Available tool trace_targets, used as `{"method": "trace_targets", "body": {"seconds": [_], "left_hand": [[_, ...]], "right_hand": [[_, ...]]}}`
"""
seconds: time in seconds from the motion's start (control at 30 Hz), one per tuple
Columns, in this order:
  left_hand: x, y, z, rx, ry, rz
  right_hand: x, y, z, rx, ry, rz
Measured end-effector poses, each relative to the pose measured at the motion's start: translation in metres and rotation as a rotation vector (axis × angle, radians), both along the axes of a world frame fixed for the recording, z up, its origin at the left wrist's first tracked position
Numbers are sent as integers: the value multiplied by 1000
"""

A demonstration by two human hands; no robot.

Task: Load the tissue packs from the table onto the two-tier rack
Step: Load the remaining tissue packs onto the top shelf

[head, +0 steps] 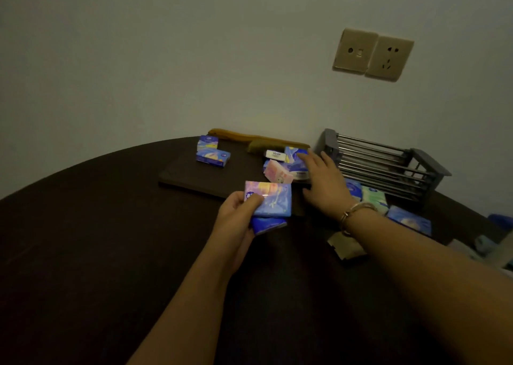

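Observation:
My left hand point(238, 214) grips two stacked tissue packs point(273, 202) above the dark round table point(83, 226). My right hand point(323, 178) reaches forward with straight fingers and touches a small heap of packs point(280, 167) lying on a dark board. Two blue packs point(212, 153) lie at the board's far left. A grey wire rack point(385, 162) stands against the wall at the right. A blue pack and a green pack point(373, 196) lie in front of it, and another blue pack point(409, 220) lies nearer to me.
A yellow-brown comb-like object point(249, 137) lies along the wall behind the board. A small piece of cardboard point(344, 244) sits on the table under my right forearm. Two wall sockets point(373, 53) are above the rack. Pale objects crowd the table's right edge point(494, 242).

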State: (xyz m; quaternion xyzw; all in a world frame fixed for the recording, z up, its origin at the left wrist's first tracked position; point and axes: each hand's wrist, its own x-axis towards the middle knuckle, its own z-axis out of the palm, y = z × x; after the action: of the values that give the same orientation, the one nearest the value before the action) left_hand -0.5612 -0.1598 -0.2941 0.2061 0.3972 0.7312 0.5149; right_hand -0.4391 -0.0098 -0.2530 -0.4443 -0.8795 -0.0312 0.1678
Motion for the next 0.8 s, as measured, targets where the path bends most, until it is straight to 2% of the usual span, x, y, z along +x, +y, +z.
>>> {"method": "trace_targets", "body": {"seconds": [0.07,0.17,0.3,0.43,0.5,0.63,0.73,0.8], "left_hand": [[-7,2,-3,-9,-1,11],[-9,0,-2,48,-3,75],[8,-14,12,117,19,148],[41,-32,52,135,22,112],[55,-49,81,173,137,84],[73,-106,151,173,496,31],[98,-147,208,206,691,24],[121,-170,243,264,762,9]], "right_hand": [[-4,12,-2,83,-77,-34],[-5,3,0,181,38,-58],[11,-39,18,-20,451,24],[30,-79,47,-243,604,81],[40,-99,65,-369,690,90],[66,-157,123,-699,974,227],[102,-207,179,-820,1167,370],[130,-236,211,-825,1180,448]]}}
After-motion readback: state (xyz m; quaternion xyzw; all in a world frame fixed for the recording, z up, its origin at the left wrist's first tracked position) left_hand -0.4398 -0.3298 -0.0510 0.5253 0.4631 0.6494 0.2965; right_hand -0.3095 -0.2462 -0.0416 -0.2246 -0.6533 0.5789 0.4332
